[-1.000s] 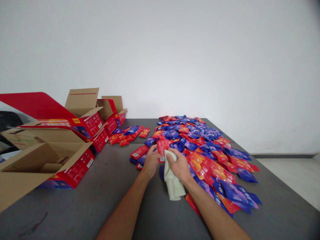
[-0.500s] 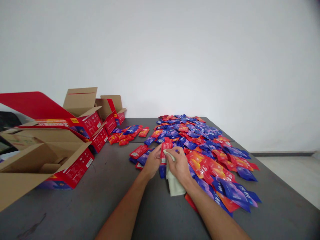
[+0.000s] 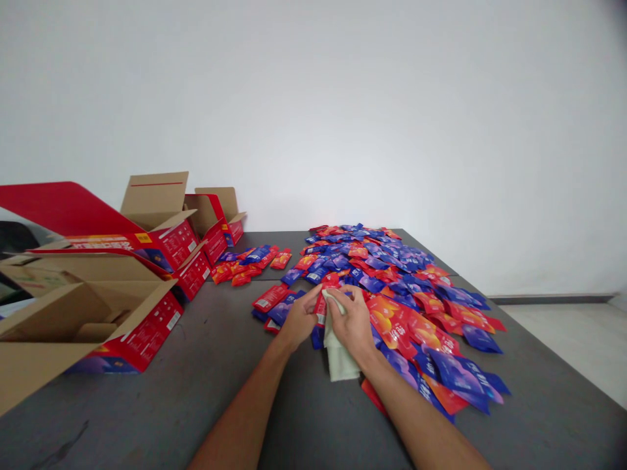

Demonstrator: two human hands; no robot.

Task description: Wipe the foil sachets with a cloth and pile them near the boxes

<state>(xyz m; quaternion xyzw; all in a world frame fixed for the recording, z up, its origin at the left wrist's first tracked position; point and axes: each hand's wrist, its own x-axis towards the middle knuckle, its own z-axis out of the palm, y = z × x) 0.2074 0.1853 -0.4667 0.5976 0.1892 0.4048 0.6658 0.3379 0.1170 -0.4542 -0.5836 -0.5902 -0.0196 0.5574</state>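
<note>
My left hand (image 3: 300, 318) grips a red packet (image 3: 321, 309) by its left side, just above the table. A pale cloth (image 3: 341, 359) is bunched in my right hand (image 3: 351, 320), whose closed fingers press it against the packet's face; its lower end hangs down toward the table. Much of the packet is covered by the cloth and fingers. Close by on the left lies a small group of red and blue packets (image 3: 271, 299). On the right, a large heap of red and blue packets (image 3: 392, 261) reaches to the far table edge.
Open red cardboard boxes (image 3: 151, 326) stand in a row along the left side, flaps sticking out. Another small pile of packets (image 3: 245, 262) lies between them and the heap. The dark table (image 3: 215, 372) ends at a white wall behind and at floor on the right.
My left fingers have shifted over the packet, covering more of its front. The cloth stays pressed to it. The whole view has shifted very slightly.
</note>
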